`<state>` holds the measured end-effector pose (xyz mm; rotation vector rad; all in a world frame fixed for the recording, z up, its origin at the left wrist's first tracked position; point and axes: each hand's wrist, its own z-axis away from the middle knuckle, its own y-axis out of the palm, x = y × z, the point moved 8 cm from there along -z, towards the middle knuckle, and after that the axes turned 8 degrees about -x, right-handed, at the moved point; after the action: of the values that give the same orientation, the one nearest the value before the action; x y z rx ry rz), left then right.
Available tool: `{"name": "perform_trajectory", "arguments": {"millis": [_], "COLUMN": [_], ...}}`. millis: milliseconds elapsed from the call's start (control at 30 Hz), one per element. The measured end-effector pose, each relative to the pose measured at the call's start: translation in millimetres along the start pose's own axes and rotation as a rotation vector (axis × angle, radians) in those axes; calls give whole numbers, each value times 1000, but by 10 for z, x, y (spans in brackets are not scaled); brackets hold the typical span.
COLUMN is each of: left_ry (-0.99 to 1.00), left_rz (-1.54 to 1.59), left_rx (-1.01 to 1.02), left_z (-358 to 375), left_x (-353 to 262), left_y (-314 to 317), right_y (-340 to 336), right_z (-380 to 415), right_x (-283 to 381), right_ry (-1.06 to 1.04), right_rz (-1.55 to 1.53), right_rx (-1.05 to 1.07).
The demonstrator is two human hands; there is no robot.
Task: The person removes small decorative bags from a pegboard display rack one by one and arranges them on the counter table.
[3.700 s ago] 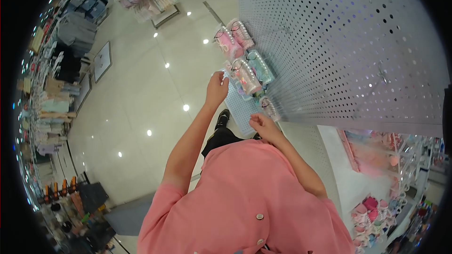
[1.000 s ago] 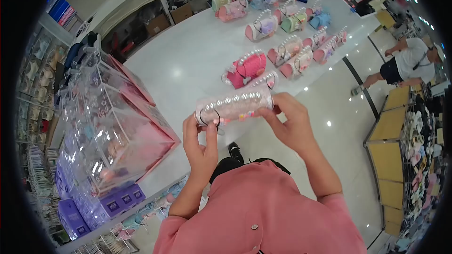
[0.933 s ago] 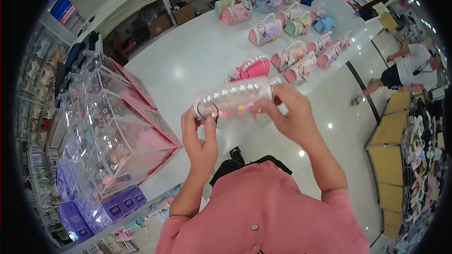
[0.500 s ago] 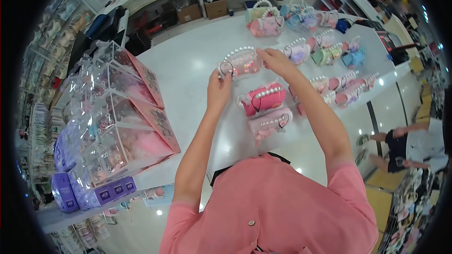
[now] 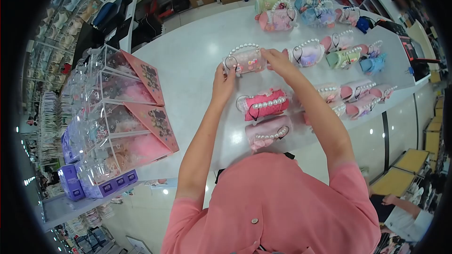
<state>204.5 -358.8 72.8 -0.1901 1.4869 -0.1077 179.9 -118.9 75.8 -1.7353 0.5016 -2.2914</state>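
Note:
Both hands grip a small pale pink handbag [image 5: 249, 62] with flower decorations, a pearl handle and a thin dark loop on its left side. My left hand [image 5: 223, 83] is closed on its left end, fingertips by the loop. At the right end, my right hand [image 5: 278, 61] pinches the edge, fingers curled. Just below on the white counter [image 5: 193, 66] lie a hot pink handbag [image 5: 266, 105] and a light pink handbag [image 5: 269, 132], each with a string of pearls. A lilac handbag [image 5: 307, 55] sits right of my right hand.
Several more pearl-handled bags, including a green bag [image 5: 343, 59] and a blue bag [image 5: 373, 64], stand along the counter's right half. Clear boxes [image 5: 110, 108] with pink panels are stacked at left above purple boxes [image 5: 106, 187]. Another person [image 5: 409, 218] is at lower right.
The view has shifted slightly, so the counter goods appear farther right. Both hands keep hold of the pale pink handbag. The other person appears lower at the right edge.

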Motion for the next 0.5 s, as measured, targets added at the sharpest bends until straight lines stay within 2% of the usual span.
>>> {"name": "perform_trajectory", "arguments": {"millis": [267,400,500], "left_ry": [-23,-7,-4], "left_rz": [-103,-37,-19], "left_rx": [-104,-182,-233], "left_z": [252,728,1177], "left_x": [144,133,81], "left_y": [-272,-580,-828], "right_y": [-365,-508,-339], "right_z": [707,1576,2329], "right_x": [614,1028,1183], "right_ry": [-234,-398,-426], "right_rz": [-86,-154,-94], "right_rx": [-256,-319,-272]}}
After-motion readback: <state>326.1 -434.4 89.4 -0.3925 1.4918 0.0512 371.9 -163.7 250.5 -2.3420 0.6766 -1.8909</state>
